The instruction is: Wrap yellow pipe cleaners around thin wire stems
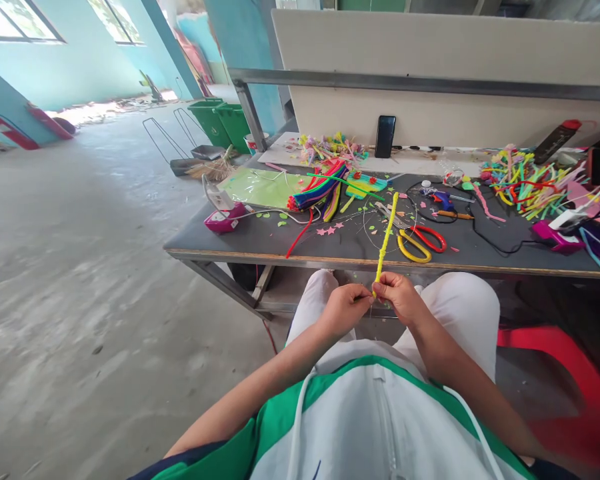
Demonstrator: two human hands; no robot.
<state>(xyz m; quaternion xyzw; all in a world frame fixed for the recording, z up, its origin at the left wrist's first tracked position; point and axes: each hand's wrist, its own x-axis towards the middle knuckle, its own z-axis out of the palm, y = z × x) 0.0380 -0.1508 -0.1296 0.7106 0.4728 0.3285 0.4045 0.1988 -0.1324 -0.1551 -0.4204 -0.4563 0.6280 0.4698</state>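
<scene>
A yellow fuzzy stick (pixel 389 235) stands nearly upright above my lap, its top reaching over the table's front edge. The fingers of my right hand (pixel 397 295) pinch it near its lower end. My left hand (pixel 347 308) is closed at the very bottom of the stick, thumb and fingertips pressed together; what they grip there is too small to make out. Beyond the stick on the table lie scissors with one red and one yellow handle (pixel 414 247). A bundle of coloured pipe cleaners (pixel 323 190) lies farther left.
On the grey table (pixel 220 241) are a pink box (pixel 226 219) at left, a green sheet (pixel 265 189), a blue glue gun (pixel 443 200), a phone (pixel 385 137) leaning upright at the back, and a multicoloured pile (pixel 525 180) at right. A red stool (pixel 570 373) stands at lower right.
</scene>
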